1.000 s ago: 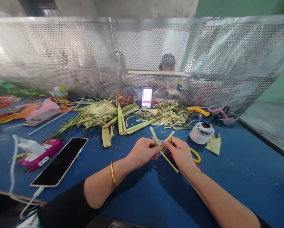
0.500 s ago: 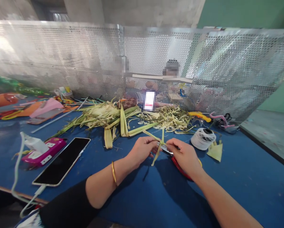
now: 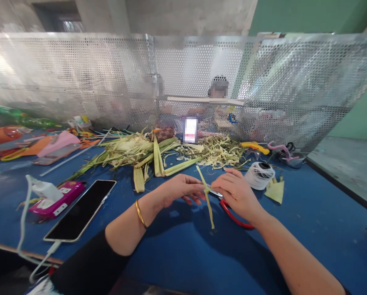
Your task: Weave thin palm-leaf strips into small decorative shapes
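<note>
Thumb and fingers of my left hand [image 3: 181,189] pinch a folded, pale green leaf strip [image 3: 210,211] near its middle. One end points up and away, while a longer end hangs toward me. My right hand [image 3: 239,197] meets it from the other side, its fingertips closed at the crossing of the strip. Part of that grip is hidden behind the fingers. Below the right hand, red-handled scissors [image 3: 236,217] lie on the blue table [image 3: 177,250], partly covered. A white spool of thread [image 3: 259,176] stands just right of the hand.
Heaps of leaf strips [image 3: 122,151] and shredded scraps [image 3: 222,149] lie behind the hands. At left are a charging phone [image 3: 80,211] and a magenta power strip [image 3: 69,194]. A perforated screen [image 3: 109,82] bounds the back, with a person [image 3: 219,88] behind it.
The leaf strip has turned: the end pointing left has gone from there, and its lower end now hangs farther to the right. My right hand has rolled over, knuckles up.
</note>
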A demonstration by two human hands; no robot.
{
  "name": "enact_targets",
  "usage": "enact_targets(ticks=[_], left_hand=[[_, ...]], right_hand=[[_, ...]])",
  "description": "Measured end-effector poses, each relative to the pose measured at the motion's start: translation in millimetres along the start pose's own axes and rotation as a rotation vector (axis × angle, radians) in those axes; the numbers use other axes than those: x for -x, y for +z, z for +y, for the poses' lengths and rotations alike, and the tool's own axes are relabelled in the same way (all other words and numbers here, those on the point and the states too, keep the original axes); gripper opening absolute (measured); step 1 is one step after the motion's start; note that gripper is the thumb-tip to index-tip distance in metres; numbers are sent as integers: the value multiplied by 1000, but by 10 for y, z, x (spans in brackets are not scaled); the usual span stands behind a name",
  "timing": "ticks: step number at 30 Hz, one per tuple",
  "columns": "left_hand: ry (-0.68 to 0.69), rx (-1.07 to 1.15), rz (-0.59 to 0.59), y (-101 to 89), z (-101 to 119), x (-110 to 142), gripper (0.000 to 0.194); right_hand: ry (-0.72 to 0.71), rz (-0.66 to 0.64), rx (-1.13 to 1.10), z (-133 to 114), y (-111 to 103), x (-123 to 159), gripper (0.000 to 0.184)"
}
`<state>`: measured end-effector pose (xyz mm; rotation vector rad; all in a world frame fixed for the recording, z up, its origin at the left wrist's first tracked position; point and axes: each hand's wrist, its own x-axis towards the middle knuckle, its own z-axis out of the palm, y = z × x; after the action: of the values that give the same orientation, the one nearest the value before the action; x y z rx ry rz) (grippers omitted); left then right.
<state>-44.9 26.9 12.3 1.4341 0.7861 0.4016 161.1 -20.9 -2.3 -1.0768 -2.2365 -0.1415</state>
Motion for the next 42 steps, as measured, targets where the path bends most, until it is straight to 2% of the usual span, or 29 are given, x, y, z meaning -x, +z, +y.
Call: enact_targets(ticks=[3,6,8,10,13,16,19,22,30,33,36,39,42], left_hand=[[-13,36,-23,59,-71,-43,35],[-27,111,58,114,-98,-71,31],[-38,150,137,147,-90,-73,28],[-47,168,183,178,-76,-70,27],[-67,171,194,217,-76,-68,24],[-85,156,155,237,-101,-73,22],[-95,193,50,231,-123,-79,23],[-101,255,-14,222,-135,-84,27],[-83,109,162,323,-130,-72,17],[-80,64,203,344,-109,-55,19],[-44,-25,147,362,-107,-35,22],[-31,-119,13,413,-134,-17,20],[-57,-183,-41,474,-160,-8,25]], right_hand=[[-6,-16,-13,-10,18,4,21],[83,-2,-61,22,8,11,15],[236,56,-132,58,1,15,14],[477,125,-263,85,14,17,19],[831,172,-611,76,83,19,27],[978,189,-971,24,160,20,32],[1041,255,-1103,-9,181,16,37],[1017,260,-1043,-9,159,9,38],[902,263,-802,8,219,41,28],[810,271,-503,31,198,49,21],[617,261,-205,5,130,29,24],[522,96,-252,-84,96,-3,21],[556,-15,-442,-180,101,-24,22]])
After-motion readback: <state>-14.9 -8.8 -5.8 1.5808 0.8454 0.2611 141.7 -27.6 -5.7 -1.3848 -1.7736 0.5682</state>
